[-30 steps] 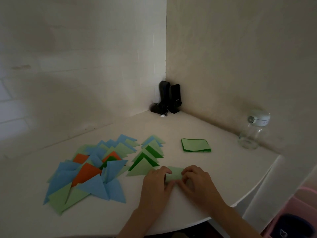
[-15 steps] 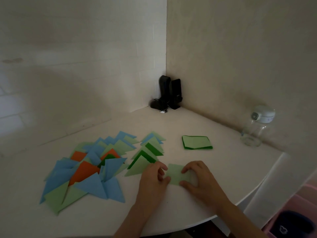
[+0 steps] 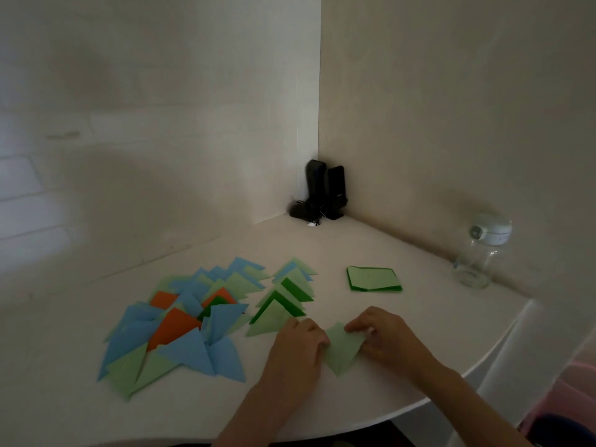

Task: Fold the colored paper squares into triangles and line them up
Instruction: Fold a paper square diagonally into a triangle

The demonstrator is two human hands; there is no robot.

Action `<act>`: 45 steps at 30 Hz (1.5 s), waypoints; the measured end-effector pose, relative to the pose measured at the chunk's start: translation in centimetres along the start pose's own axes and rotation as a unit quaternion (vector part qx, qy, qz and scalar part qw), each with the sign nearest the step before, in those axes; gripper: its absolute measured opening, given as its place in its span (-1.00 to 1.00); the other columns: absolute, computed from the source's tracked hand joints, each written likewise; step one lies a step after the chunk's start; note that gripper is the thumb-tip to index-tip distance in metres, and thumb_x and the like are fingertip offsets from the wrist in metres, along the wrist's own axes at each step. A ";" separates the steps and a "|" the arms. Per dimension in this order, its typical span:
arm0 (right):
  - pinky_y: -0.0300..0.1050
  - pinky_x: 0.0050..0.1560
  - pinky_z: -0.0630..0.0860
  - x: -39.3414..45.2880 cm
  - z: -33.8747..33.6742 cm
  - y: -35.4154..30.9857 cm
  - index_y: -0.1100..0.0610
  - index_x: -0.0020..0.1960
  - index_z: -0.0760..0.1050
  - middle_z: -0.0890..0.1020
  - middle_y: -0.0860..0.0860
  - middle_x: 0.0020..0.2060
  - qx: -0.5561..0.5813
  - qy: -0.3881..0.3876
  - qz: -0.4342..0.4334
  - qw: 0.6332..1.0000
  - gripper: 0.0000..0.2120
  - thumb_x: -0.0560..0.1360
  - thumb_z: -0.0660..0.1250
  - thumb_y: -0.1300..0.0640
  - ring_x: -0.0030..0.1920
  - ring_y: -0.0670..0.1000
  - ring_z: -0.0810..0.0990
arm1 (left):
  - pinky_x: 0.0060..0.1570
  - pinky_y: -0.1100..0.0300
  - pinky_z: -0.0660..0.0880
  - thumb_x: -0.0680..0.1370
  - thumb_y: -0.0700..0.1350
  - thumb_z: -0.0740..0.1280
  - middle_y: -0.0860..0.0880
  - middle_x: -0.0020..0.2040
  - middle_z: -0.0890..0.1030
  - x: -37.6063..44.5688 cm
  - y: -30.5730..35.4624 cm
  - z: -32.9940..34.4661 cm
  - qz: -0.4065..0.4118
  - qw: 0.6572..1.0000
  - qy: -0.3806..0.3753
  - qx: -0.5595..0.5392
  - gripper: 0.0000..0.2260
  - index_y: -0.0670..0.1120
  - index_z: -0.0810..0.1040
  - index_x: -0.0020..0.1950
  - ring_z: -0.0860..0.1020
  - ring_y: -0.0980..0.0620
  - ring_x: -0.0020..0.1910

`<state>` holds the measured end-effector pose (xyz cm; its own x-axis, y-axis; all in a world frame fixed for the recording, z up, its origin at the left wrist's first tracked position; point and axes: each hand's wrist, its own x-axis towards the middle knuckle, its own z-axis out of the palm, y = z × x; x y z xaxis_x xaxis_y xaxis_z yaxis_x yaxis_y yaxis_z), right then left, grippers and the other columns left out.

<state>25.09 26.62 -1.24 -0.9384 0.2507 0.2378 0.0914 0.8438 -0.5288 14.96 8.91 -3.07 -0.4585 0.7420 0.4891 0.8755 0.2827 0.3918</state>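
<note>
Now both hands, left hand (image 3: 295, 345) and right hand (image 3: 385, 338), pinch a light green paper (image 3: 342, 350) (lying flat). Folded triangles (image 3: 180, 321) lie at nine o'clock.

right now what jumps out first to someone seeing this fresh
The spread of folded triangles in blue, green and orange covers the left of the white table. At the near edge, the left hand and right hand work a light green paper. A stack of green squares waits behind them.
</note>
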 end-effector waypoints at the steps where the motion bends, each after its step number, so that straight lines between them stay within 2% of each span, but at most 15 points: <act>1: -0.34 -0.12 0.40 -0.1 -0.1 -0.2 0.11 -0.04 0.66 0.61 0.06 -0.15 -0.011 -0.003 0.000 1.000 -0.73 0.29 0.35 0.12 -0.14 0.00 0.58 | -0.03 0.07 0.45 0.51 -0.08 0.18 0.03 -0.05 0.59 -0.3 0.4 -0.2 0.019 0.999 -0.009 0.026 -0.80 -0.04 0.61 -0.07 0.44 0.00 -0.06; 2: -0.29 -0.11 0.41 -0.2 -0.1 -0.4 0.11 -0.04 0.67 0.61 0.08 -0.14 -0.022 -0.013 0.002 1.000 -0.74 0.30 0.35 0.13 -0.13 0.04 0.59 | -0.01 0.04 0.44 0.49 0.03 0.11 0.04 -0.01 0.58 -0.5 0.9 -0.5 0.023 0.998 -0.028 0.052 -0.71 -0.04 0.58 -0.03 0.44 -0.01 -0.03; 4: -0.38 -0.13 0.35 -0.7 0.0 -0.4 0.08 -0.05 0.67 0.58 0.04 -0.15 -0.031 -0.029 0.001 0.999 -0.72 0.29 0.30 0.10 -0.12 0.03 0.57 | -0.05 0.08 0.39 0.45 0.20 0.04 0.08 0.01 0.57 -1.1 1.4 -0.7 0.014 0.993 -0.048 0.103 -0.58 -0.01 0.55 0.00 0.45 -0.02 0.00; 7: -0.47 -0.17 0.28 -1.4 0.4 -0.4 -0.02 -0.12 0.65 0.50 -0.12 -0.22 -0.020 -0.021 -0.019 0.999 -0.79 0.32 0.31 0.00 -0.18 -0.15 0.50 | -0.16 0.13 0.33 0.40 0.30 0.13 0.14 -0.10 0.56 -1.6 1.8 -0.6 0.016 0.990 -0.043 0.136 -0.62 0.05 0.50 -0.08 0.45 0.04 -0.10; 9: -0.44 -0.17 0.30 -1.6 0.6 -0.7 -0.08 -0.14 0.64 0.46 -0.21 -0.23 -0.017 -0.014 -0.032 0.999 -0.77 0.33 0.28 -0.11 -0.20 -0.28 0.43 | -0.07 0.13 0.28 0.41 0.27 0.05 0.13 0.00 0.52 -1.7 1.7 -0.7 0.009 0.990 -0.055 0.129 -0.59 0.03 0.47 0.00 0.40 0.04 0.02; 12: -0.28 -0.15 0.39 -1.6 1.0 -1.1 -0.08 -0.16 0.63 0.41 -0.26 -0.23 -0.012 0.005 -0.040 0.999 -0.75 0.34 0.24 -0.16 -0.20 -0.26 0.43 | -0.04 0.14 0.29 0.43 0.12 -0.01 0.11 0.05 0.54 -1.9 1.0 -0.6 0.006 0.996 -0.037 0.086 -0.61 0.02 0.50 0.04 0.40 0.05 0.08; 15: -0.10 -0.06 0.45 -1.3 1.7 -0.9 -0.11 -0.16 0.62 0.38 -0.30 -0.19 -0.033 0.011 -0.016 0.999 -0.63 0.31 0.20 -0.32 -0.12 -0.14 0.47 | -0.13 0.16 0.35 0.44 0.01 0.17 0.13 0.00 0.57 -2.3 -0.2 -0.1 -0.005 0.999 0.006 0.032 -0.82 0.04 0.54 -0.09 0.36 0.15 0.00; 18: -0.11 0.02 0.41 -1.0 2.3 -1.1 -0.11 -0.15 0.60 0.35 -0.31 -0.17 -0.048 -0.015 0.028 0.998 -0.39 0.19 0.09 -0.54 -0.07 -0.14 0.44 | -0.22 0.19 0.34 0.34 -0.03 0.37 0.14 -0.10 0.54 -2.6 -1.2 -0.1 -0.025 0.997 0.055 0.048 -0.94 0.06 0.51 -0.23 0.34 0.16 -0.11; 21: -0.13 0.05 0.39 -0.6 2.5 -1.7 -0.15 -0.28 0.49 0.38 -0.27 -0.18 -0.051 -0.017 0.061 0.997 -0.55 0.24 0.09 -0.48 -0.08 -0.17 0.43 | -0.22 0.17 0.37 0.33 0.03 0.43 0.14 -0.18 0.49 -2.9 -1.6 -0.3 -0.086 0.992 0.082 0.043 -0.87 0.07 0.50 -0.30 0.34 0.12 -0.14; 23: -0.13 0.06 0.39 -0.5 2.6 -2.0 -0.18 -0.36 0.38 0.42 -0.23 -0.17 -0.053 -0.018 0.073 0.996 -0.66 0.31 0.18 -0.43 -0.09 -0.18 0.42 | -0.21 0.14 0.40 0.32 0.04 0.50 0.15 -0.21 0.45 -3.2 -1.8 -0.3 -0.137 0.985 0.097 0.032 -0.80 0.09 0.49 -0.34 0.35 0.10 -0.15; 28: -0.16 -0.04 0.38 -0.4 3.1 -2.0 -0.18 -0.41 0.33 0.43 -0.22 -0.23 -0.041 0.010 0.091 0.995 -0.60 0.19 0.03 -0.48 -0.17 -0.20 0.42 | -0.24 0.17 0.35 0.30 0.11 0.51 0.12 -0.25 0.41 -3.1 -1.5 0.1 -0.176 0.977 0.101 0.071 -0.76 0.08 0.48 -0.38 0.39 0.04 -0.17; 35: -0.10 -0.08 0.44 -0.6 3.8 -1.8 -0.12 -0.41 0.35 0.47 -0.15 -0.30 -0.004 0.062 0.120 0.991 -0.61 0.16 0.22 -0.43 -0.23 -0.17 0.45 | -0.26 0.16 0.32 0.25 0.16 0.53 0.12 -0.27 0.38 -2.7 -1.3 0.3 -0.197 0.972 0.098 0.077 -0.69 0.11 0.42 -0.42 0.36 0.05 -0.20; 39: -0.12 -0.02 0.45 -0.3 3.5 -1.9 -0.09 -0.33 0.40 0.49 -0.13 -0.26 0.005 0.038 0.143 0.989 -0.71 0.25 0.47 -0.21 -0.20 -0.17 0.47 | -0.13 0.17 0.31 0.31 0.14 0.50 0.12 -0.23 0.39 -2.8 -1.4 0.1 -0.209 0.974 0.082 0.038 -0.71 0.14 0.38 -0.36 0.31 0.08 -0.14; 42: -0.35 -0.17 0.39 -0.3 2.7 -2.0 -0.08 -0.30 0.43 0.51 -0.10 -0.26 0.034 0.025 0.140 0.989 -0.75 0.27 0.52 -0.06 -0.23 -0.17 0.47 | -0.09 0.19 0.30 0.34 0.12 0.48 0.12 -0.21 0.40 -2.9 -1.6 -0.4 -0.210 0.975 0.069 0.010 -0.73 0.14 0.38 -0.33 0.33 0.08 -0.11; 45: -0.42 -0.21 0.34 -0.5 2.1 -2.1 -0.05 -0.28 0.45 0.51 -0.10 -0.26 0.049 0.012 0.129 0.990 -0.78 0.32 0.51 0.04 -0.24 -0.18 0.45 | -0.11 0.27 0.24 0.37 0.12 0.45 0.16 -0.20 0.41 -2.8 -1.7 -0.8 -0.210 0.977 0.044 -0.006 -0.77 0.13 0.40 -0.29 0.34 0.10 -0.09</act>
<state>24.69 23.71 -2.01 -0.8802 0.4633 0.1028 0.2929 0.7008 -0.6505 14.63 5.85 -4.50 -0.7886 0.5070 0.3479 0.6058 0.5439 0.5807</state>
